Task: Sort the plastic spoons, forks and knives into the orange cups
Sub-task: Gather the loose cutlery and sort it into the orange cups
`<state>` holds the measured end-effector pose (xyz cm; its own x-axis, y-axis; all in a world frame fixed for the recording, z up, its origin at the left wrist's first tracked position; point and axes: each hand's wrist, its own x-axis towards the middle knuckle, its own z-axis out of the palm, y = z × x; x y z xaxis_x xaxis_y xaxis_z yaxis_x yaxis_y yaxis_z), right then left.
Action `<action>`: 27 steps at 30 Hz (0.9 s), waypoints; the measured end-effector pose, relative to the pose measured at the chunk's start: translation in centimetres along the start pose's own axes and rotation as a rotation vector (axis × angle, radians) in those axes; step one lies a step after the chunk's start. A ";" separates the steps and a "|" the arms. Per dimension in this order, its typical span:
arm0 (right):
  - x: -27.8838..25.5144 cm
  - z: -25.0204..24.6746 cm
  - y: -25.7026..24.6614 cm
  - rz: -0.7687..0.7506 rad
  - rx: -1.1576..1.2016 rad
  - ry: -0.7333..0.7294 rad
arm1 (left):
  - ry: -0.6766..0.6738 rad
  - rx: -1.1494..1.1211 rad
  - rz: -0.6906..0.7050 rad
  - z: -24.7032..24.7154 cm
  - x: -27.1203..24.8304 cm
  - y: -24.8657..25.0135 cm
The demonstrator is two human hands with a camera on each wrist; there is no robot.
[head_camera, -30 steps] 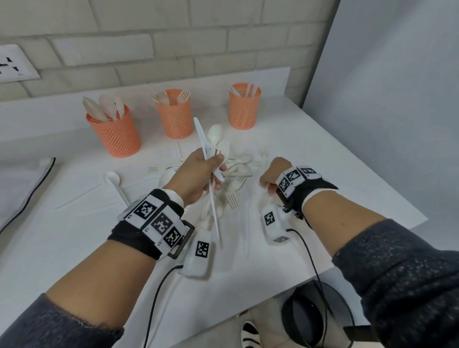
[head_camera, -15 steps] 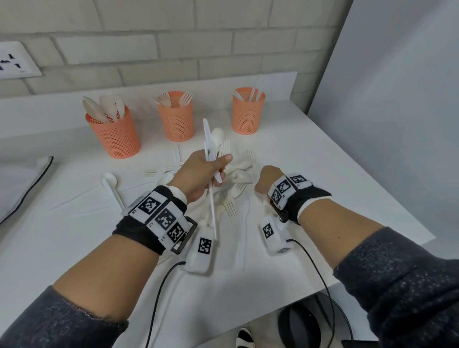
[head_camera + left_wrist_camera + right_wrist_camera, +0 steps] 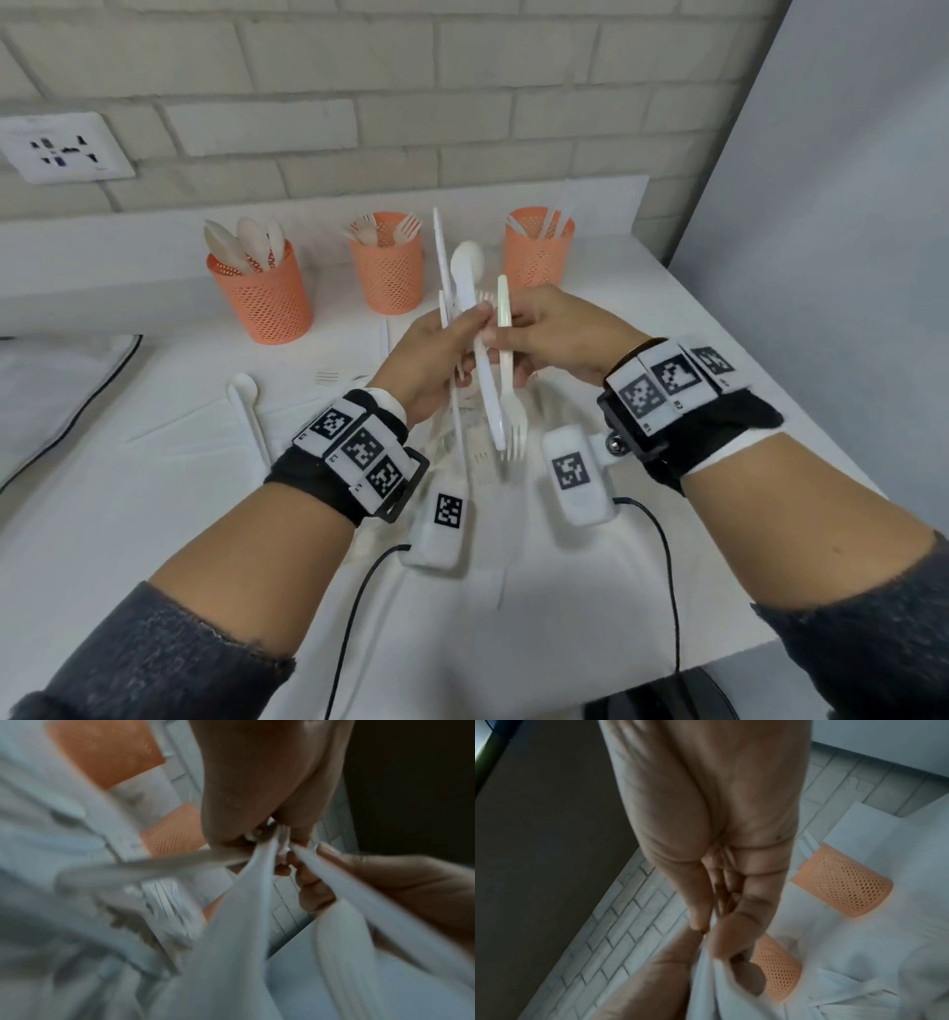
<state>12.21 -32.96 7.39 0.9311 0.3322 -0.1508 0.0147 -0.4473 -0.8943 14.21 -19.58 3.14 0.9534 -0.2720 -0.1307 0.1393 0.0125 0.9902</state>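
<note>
Above the middle of the table my left hand [image 3: 431, 354] grips a white knife [image 3: 439, 252] and a white spoon [image 3: 468, 263], both pointing up. Close against it, my right hand [image 3: 549, 334] pinches a white fork [image 3: 512, 426] by its handle, tines hanging down. Three orange mesh cups stand at the back: the left cup [image 3: 262, 298] holds spoons, the middle cup [image 3: 387, 277] forks, the right cup [image 3: 536, 257] knives. The left wrist view is blurred; it shows my left hand [image 3: 257, 780] closed on crossed white handles. In the right wrist view my right hand [image 3: 718, 821] pinches a white handle.
A loose spoon [image 3: 245, 391] and a fork [image 3: 326, 377] lie on the white table [image 3: 128, 514] left of my hands, and more cutlery lies under them. A brick wall with a socket [image 3: 61, 149] stands behind the cups. The table's edge runs along the right.
My right hand has come up off the cutlery pile holding a fork and moved left to meet my left hand. The left hand has risen a little with its knife and spoon.
</note>
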 end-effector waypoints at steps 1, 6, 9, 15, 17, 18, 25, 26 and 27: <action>0.0 -0.1 0.0 0.014 0.018 -0.018 | 0.042 0.034 0.001 -0.1 0.1 -0.1; 0.5 -1.8 -1.2 -0.155 -0.345 0.318 | 0.139 -0.112 -0.088 -1.0 0.7 -0.2; 1.3 -0.8 -1.0 -0.476 -0.397 0.551 | 0.134 -0.263 -0.154 -1.5 0.7 -0.1; 1.4 5.1 0.6 -0.708 -0.424 0.331 | -0.030 -0.380 -0.048 -2.9 0.8 -0.1; 1.0 5.3 0.3 -0.665 -0.381 0.291 | 0.013 -0.347 -0.072 -4.1 0.8 0.0; 0.6 5.2 0.2 -0.595 -0.361 0.308 | 0.026 -0.330 -0.097 -4.7 0.9 0.0; -3.7 6.0 2.8 0.527 -0.768 -0.185 | 0.010 -0.317 -0.145 -6.4 0.8 0.3; -3.8 6.5 3.3 0.573 -0.761 -0.198 | -0.011 -0.309 -0.145 -6.3 0.7 0.3; -3.8 7.0 3.8 0.588 -0.751 -0.182 | -0.029 -0.302 -0.146 -6.2 0.7 0.3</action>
<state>6.15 -30.11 1.58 0.7944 -0.0189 -0.6071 -0.1476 -0.9755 -0.1628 16.56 -13.78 3.08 0.9102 -0.3193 -0.2639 0.3507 0.2547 0.9012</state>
